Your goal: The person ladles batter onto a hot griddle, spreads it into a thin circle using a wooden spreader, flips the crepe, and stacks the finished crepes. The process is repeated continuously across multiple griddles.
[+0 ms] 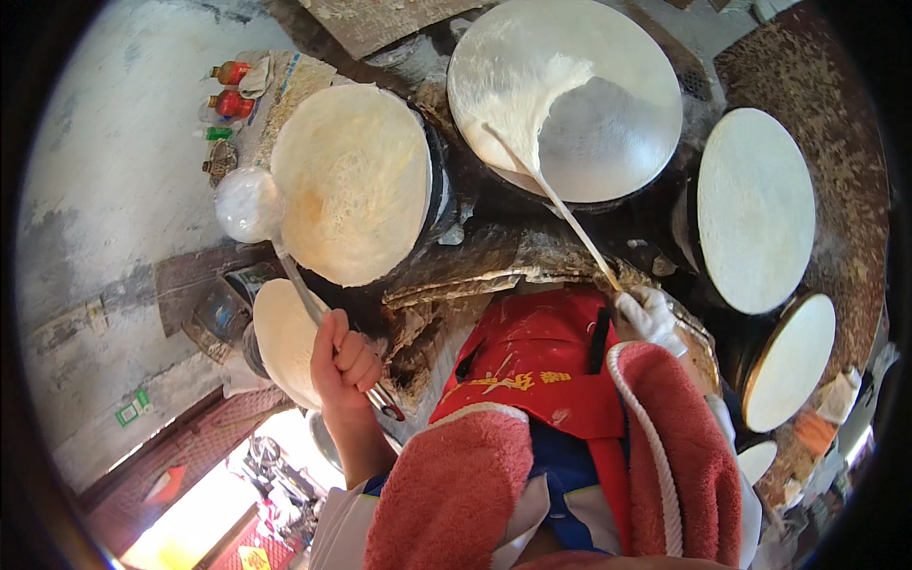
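My left hand [347, 356] is closed round the handle of a metal ladle [249, 205], whose shiny round bowl hangs beside the left griddle's rim. My right hand [654, 318], in a white glove, grips a long thin wooden spreader stick [581, 234]. The stick's far end rests in pale batter [503, 104] on the large far griddle [608, 133]. Batter coats the left and upper part of this griddle, while bare grey metal shows at its lower right. On the left griddle lies a thin round pancake [351, 180] with light brown patches.
More round griddles bear pale sheets: one at right [757, 211], another lower right [790, 363], one beside my left hand [285, 342]. Red-topped bottles [230, 103] stand at upper left. A red apron [532, 351] and pink towel [456, 484] cover my front.
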A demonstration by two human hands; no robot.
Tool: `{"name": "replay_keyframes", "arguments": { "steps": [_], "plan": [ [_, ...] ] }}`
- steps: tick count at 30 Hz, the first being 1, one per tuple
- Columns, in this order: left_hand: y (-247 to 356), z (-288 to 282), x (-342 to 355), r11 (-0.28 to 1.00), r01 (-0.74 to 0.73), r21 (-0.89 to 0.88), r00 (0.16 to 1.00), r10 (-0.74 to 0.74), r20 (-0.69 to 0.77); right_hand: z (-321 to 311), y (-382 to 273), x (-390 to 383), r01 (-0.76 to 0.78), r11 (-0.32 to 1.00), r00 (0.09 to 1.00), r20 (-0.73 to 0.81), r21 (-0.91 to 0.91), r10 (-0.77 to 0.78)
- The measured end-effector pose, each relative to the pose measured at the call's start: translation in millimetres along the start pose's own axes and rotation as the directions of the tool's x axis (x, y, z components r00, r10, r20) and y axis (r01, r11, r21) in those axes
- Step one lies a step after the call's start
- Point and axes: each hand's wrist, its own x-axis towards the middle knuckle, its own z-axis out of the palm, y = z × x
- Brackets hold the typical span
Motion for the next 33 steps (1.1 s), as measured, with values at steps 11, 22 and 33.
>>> {"name": "replay_keyframes", "arguments": {
  "steps": [11, 22, 33],
  "plan": [
    [62, -98, -59, 0.996, -0.072, -0.060, 0.992, 0.078, 0.096, 163, -222, 125, 0.166, 0.106, 0.951, -0.188, 0.980, 0.247],
    [91, -148, -59, 0.988, -0.022, -0.152, 0.979, 0.053, 0.198, 178, -220, 102, 0.069, 0.108, 0.911, -0.107, 0.992, 0.399],
    [102, -147, -45, 0.986, 0.069, -0.155, 0.956, -0.020, 0.294, 113, -188, 88, 0.184, 0.057, 0.866, -0.189, 0.981, 0.464]
  ]
}}
